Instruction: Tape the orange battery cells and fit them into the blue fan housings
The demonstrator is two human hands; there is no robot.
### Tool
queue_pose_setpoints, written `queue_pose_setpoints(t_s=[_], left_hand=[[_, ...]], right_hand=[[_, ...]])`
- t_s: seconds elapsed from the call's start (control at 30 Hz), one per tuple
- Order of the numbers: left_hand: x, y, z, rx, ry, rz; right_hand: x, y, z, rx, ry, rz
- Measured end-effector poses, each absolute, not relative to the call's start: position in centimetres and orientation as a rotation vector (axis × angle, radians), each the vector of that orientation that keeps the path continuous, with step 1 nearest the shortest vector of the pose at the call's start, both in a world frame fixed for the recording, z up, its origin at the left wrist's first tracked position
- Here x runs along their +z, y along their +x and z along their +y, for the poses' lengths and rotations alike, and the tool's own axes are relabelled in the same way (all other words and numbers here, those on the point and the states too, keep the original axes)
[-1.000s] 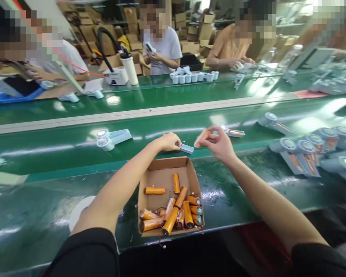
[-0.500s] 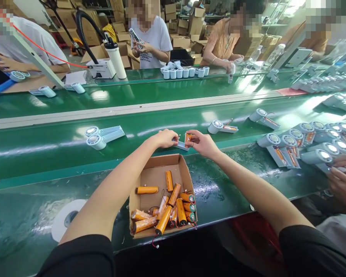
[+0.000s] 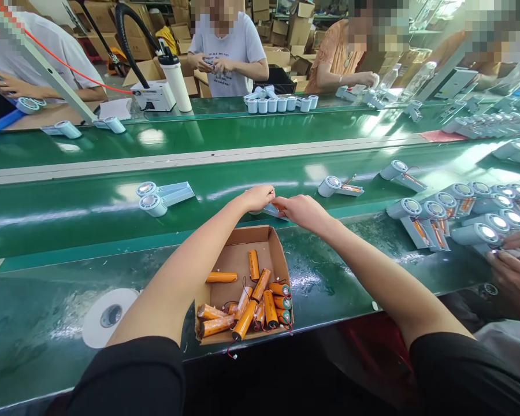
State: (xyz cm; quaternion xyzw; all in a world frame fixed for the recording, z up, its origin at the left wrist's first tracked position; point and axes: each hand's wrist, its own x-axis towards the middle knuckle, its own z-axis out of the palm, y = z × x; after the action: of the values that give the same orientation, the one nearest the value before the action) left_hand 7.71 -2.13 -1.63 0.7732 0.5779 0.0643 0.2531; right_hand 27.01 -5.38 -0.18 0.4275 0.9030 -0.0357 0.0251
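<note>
My right hand (image 3: 305,212) is closed on an orange cylindrical battery (image 3: 279,206), which lies low over the open handle of a light-blue fan housing (image 3: 275,212). Its fingers cover most of the battery. Beside it, my left hand (image 3: 259,198) is closed above the same housing with its fingertips pinched together; what they hold is too small to make out. The housing's round head is mostly hidden beneath that hand. Below my forearms, a cardboard tray (image 3: 229,238) contains several more orange batteries (image 3: 245,319) with thin wires.
Two light-blue housings (image 3: 153,205) lie left on the green belt (image 3: 69,211), others to the right. Grouped housings with batteries (image 3: 435,218) stand at right beside a co-worker's hands (image 3: 513,263). A white roll (image 3: 108,318) lies at left. Co-workers sit across the belt.
The battery in my right hand has gone from upright to lying down towards the housing's handle. My left hand has shifted slightly right and up, closer to my right hand.
</note>
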Motion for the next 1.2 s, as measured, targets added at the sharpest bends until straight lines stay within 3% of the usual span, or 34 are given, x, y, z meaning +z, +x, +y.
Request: queue_pose_setpoints(t_s=[0.2, 0.37, 0.6, 0.77, 0.83, 1.07, 1.2], left_hand=[[-2.4, 8.8, -1.7, 0.265, 2.035, 1.658], [-2.4, 9.6, -1.4, 0.288, 1.974, 1.680], [-2.0, 10.6, -1.5, 0.321, 1.940, 1.703], [-1.9, 11.1, -1.9, 0.345, 1.925, 1.697], [-2.0, 11.3, -2.0, 0.346, 1.924, 1.672], [0.9, 11.0, -3.4, 0.396, 1.989, 1.655], [3.3, 4.6, -9.3, 0.595, 2.056, 1.692]], right_hand=[[0.1, 26.3, -5.5, 0.066, 1.227, 2.686], [-0.9, 25.5, -4.5, -0.021, 1.124, 2.648], [-1.5, 27.4, -1.6, -0.400, 0.961, 2.779], [-3.1, 30.3, -1.0, -1.088, 1.329, 2.766], [-4.0, 30.7, -0.8, -1.213, 1.454, 2.730], [-3.9, 30.2, -1.7, -1.050, 1.614, 2.782], [-3.7, 30.1, -3.0, -0.931, 1.715, 2.834]])
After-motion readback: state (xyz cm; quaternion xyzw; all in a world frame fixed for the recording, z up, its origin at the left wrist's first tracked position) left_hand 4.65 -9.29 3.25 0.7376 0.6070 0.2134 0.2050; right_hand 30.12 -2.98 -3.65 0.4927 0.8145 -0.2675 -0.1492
